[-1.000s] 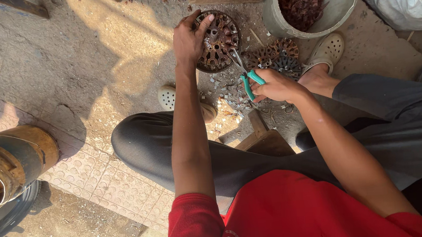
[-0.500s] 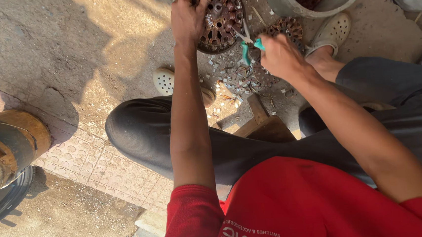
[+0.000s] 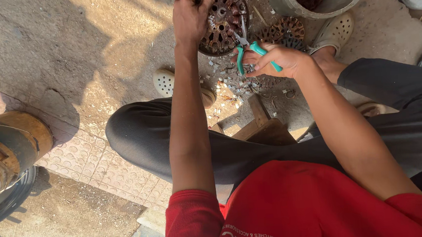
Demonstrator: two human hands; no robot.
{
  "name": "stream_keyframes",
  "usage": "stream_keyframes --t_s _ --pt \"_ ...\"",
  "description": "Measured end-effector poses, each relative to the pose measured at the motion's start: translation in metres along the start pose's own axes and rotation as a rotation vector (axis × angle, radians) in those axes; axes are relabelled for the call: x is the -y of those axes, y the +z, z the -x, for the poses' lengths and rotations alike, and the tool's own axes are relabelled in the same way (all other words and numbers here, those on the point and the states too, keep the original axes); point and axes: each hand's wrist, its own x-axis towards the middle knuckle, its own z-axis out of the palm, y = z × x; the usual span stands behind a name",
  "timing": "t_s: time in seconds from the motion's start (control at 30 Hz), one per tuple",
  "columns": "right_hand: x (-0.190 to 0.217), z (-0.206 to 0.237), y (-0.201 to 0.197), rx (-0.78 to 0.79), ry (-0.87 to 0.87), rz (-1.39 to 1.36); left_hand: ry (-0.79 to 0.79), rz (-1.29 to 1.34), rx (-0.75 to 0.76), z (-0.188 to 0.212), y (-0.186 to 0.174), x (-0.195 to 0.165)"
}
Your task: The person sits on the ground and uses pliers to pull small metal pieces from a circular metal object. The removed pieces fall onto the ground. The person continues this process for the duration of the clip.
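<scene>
A round rusty motor stator is propped on edge on the concrete ground and gripped at its upper rim by the left hand, fingers curled over it. Green-handled pliers are clasped in the right hand, their tips set against the stator's lower face. Cut metal scraps are scattered just below, and a grey bucket of similar parts is seen near the stator.

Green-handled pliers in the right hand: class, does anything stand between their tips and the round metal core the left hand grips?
Nothing visible does. The right hand holds the green-handled pliers with their tips right at the face of the round metal core, which the left hand grips by its rim. No debris lies between them.
</scene>
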Motion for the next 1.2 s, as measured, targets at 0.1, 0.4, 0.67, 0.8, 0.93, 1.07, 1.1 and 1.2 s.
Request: stream_keyframes --t_s 0.1,0.4,0.67,0.8,0.93,1.07,1.1,1.2 --pt "-0.014 -0.001 -0.009 0.269 0.022 -0.349 0.020 -0.008 -0.028 -0.002 0.001 -0.002" --pt "-0.034 0.002 0.007 -0.356 -0.239 0.556 0.042 -0.041 -0.050 -0.005 0.008 0.005" --pt "-0.041 -0.014 -0.013 -0.928 -0.656 1.631 -0.199 -0.038 0.064 -0.006 0.004 -0.002" --pt "-0.009 -0.002 -0.034 -0.841 -0.822 2.098 -0.106 -0.028 0.083 -0.009 0.005 -0.002" --pt "0.021 0.012 -0.019 -0.670 -1.049 2.038 -0.024 -0.051 -0.008 -0.009 0.005 -0.001" --pt "0.007 0.033 0.012 -0.434 -0.565 0.251 -0.109 -0.044 0.036 -0.010 0.003 0.000" --pt "0.002 0.045 0.014 -0.364 -0.450 -0.092 -0.153 -0.053 0.059 -0.010 0.003 0.001" --pt "-0.004 0.071 -0.003 -0.455 -0.300 -0.232 -0.064 -0.085 -0.008 -0.011 0.007 0.006"
